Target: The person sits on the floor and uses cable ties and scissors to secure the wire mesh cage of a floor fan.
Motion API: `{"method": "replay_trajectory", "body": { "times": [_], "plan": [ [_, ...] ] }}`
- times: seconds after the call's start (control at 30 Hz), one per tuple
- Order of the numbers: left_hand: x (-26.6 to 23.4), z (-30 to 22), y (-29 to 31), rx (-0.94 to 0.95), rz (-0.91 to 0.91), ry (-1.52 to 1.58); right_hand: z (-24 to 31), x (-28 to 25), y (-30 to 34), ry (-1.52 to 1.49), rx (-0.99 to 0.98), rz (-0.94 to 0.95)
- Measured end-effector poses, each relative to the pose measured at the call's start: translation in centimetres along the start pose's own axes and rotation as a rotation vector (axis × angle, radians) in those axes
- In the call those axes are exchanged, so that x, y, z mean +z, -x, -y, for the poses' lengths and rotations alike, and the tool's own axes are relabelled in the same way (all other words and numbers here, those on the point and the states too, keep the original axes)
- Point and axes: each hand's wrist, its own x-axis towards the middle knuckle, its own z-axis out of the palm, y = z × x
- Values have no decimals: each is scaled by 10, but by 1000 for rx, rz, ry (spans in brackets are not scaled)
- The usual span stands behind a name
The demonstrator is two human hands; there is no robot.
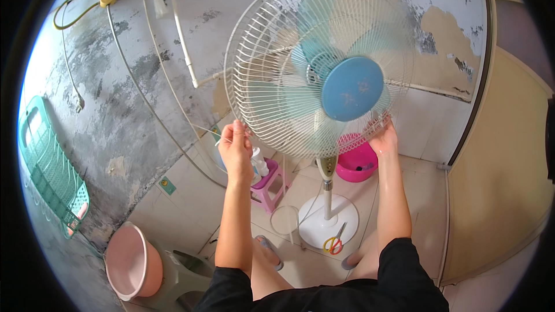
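Observation:
A standing fan with a white wire guard (260, 98), pale blue blades and a blue centre cap (352, 89) stands before me. Its slim pole rises from a round white base (312, 228). At the guard's lower left rim, my left hand (235, 147) is closed in a pinch on a thin white strip (203, 130), whose ends stick out to the left. My right hand (384, 137) grips the guard's lower right rim, its fingers partly hidden behind the wires. Scissors (335, 244) with red and yellow handles lie on the base.
A bright pink basin (357, 164) sits behind the pole. Left of the pole is a pink stool (269, 193) with white bottles (258, 163). A pale pink basin (130, 263) rests on a grey stool (179, 271). A green rack (49, 167) and a hose (139, 92) hang on the peeling wall.

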Motion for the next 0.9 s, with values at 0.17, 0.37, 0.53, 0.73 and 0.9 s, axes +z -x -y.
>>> {"method": "replay_trajectory", "body": {
  "times": [0.17, 0.37, 0.53, 0.73, 0.9],
  "plan": [
    [-9, 2, -3, -20, -7, 87, 1, 15, 11, -93, 166, 131],
    [-1, 3, 6, 17, -12, 146, -8, 32, 29, 119, -48, -140],
    [2, 6, 4, 12, 30, 170, 3, 8, 14, 70, 89, 105],
    [6, 23, 10, -14, -77, 172, -4, 44, 22, 39, 58, -201],
    [3, 55, 71, -50, -105, 172, -3, 1, 18, 40, -73, -84]
  ]
}}
